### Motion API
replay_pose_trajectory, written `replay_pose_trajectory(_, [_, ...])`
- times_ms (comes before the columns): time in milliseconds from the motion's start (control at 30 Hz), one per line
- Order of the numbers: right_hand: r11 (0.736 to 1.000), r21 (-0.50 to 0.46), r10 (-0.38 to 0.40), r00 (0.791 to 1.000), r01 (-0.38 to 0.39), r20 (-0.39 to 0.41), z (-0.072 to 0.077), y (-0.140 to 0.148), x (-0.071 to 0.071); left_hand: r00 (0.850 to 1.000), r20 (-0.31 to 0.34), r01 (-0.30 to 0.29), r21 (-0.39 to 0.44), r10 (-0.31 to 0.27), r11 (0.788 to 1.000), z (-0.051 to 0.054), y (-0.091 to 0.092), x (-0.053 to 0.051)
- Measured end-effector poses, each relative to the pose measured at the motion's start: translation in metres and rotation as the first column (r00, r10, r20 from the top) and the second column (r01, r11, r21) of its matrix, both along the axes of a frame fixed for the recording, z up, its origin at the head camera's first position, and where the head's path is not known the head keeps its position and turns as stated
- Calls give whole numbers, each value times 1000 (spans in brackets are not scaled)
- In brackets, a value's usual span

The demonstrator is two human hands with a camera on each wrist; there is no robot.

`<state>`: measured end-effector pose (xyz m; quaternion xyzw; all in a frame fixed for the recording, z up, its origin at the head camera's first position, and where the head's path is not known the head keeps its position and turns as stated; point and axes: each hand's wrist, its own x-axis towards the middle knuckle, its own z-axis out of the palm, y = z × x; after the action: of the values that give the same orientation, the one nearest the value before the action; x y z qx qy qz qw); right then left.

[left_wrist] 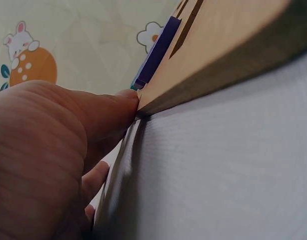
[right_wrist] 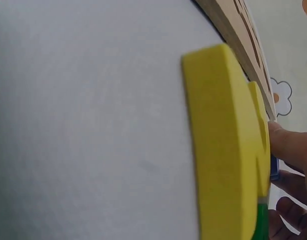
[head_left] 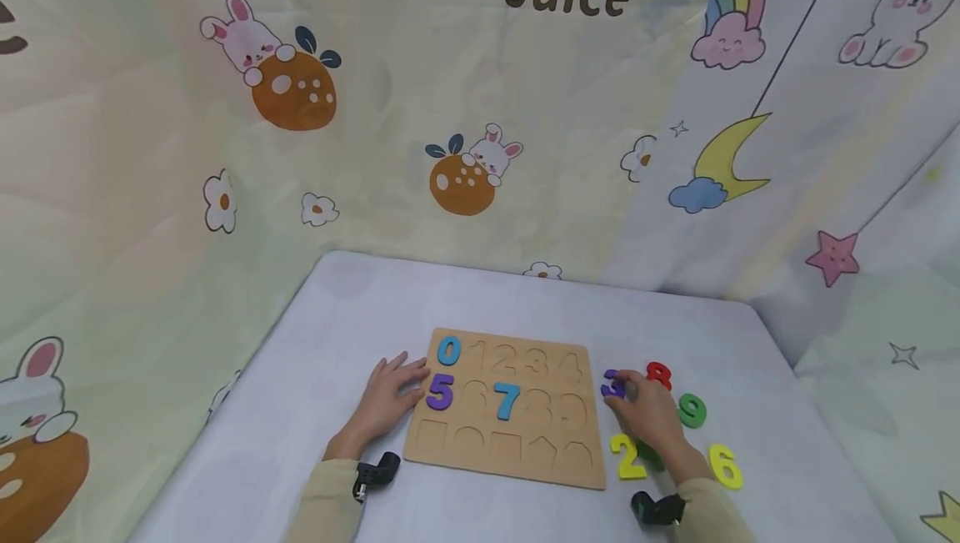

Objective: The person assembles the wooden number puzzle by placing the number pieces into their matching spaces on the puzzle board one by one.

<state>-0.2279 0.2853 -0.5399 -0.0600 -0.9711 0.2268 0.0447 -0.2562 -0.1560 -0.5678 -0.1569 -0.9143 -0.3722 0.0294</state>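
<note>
A wooden number puzzle board [head_left: 504, 470] lies on the table. In its recesses sit a blue 0 [head_left: 448, 350], a purple 5 [head_left: 439, 393] and a blue 7 [head_left: 507, 401]. My left hand [head_left: 384, 403] rests at the board's left edge, fingers spread, fingertips touching it; the left wrist view shows the thumb [left_wrist: 106, 107] against the board's corner. Right of the board, my right hand [head_left: 651, 416] pinches a purple number 3 [head_left: 611, 386] between thumb and fingers, partly hiding it. In the right wrist view a yellow number 2 [right_wrist: 213, 130] stands large before that hand.
Around my right hand lie a red 8 [head_left: 659, 375], a green 9 [head_left: 692, 410], a yellow 6 [head_left: 725, 466] and a green piece [head_left: 650, 455] mostly hidden under the wrist. A printed cloth [head_left: 390, 109] hangs behind the white table [head_left: 450, 284].
</note>
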Motion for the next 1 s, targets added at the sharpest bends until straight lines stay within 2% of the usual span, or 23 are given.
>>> replay_pose_trajectory(133, [998,-56,-11,1000,12,12,0,-2,2,1000,1,3,-7,-3,1000,1,1,0])
replay_pose_trajectory(233, [996,-89,15,1000,-15,-9,0,-7,4,1000,12,-5,-4,5,1000,2,1,0])
replay_pose_trajectory(367, [994,-101,37,998,-42,-52,-2,-16,4,1000,4,-9,5,9,1000,2,2,1])
replay_pose_trajectory(500, [993,-111,33,998,-38,-44,-2,-29,0,1000,-7,-11,6,11,1000,2,2,0])
replay_pose_trajectory(600, [992,-112,60,997,-66,-52,-3,-43,-4,1000,-30,-7,4,7,1000,-1,0,0])
replay_pose_trajectory(767, [979,-121,151,980,-166,-128,-2,-66,-15,997,-78,14,29,-12,999,-2,-1,-1])
replay_pose_trajectory(1000, [957,-110,243,950,-268,-198,-1,-86,-39,999,-35,6,28,-5,1000,-2,0,-2])
